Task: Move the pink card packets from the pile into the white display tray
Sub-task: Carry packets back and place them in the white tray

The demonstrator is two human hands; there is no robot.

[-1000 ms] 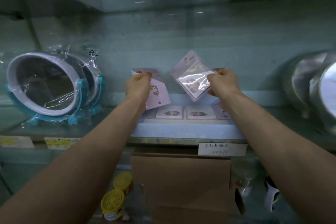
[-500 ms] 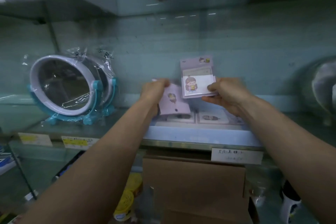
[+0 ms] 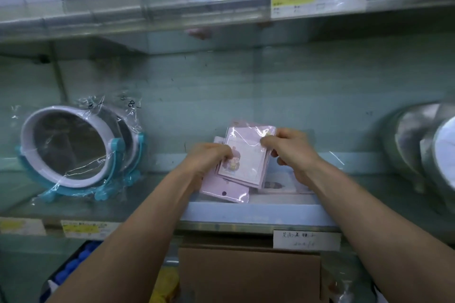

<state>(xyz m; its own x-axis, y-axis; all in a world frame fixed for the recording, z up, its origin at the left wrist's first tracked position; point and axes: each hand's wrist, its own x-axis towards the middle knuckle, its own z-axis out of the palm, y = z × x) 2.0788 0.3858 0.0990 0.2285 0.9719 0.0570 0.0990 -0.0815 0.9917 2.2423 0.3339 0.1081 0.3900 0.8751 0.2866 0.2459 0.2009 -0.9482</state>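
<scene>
Head view, first speaker: Where are the pink card packets (image 3: 246, 155)?
Second speaker: Both hands pinch a small stack just above the white display tray (image 3: 258, 213). The left hand (image 3: 209, 157) is at its lower left edge, the right hand (image 3: 293, 152) at the top corner. More lie flat inside.
First: Placing it well?
Second: I'd square the slippery stack, lower it flat beside the others, then let go.
</scene>
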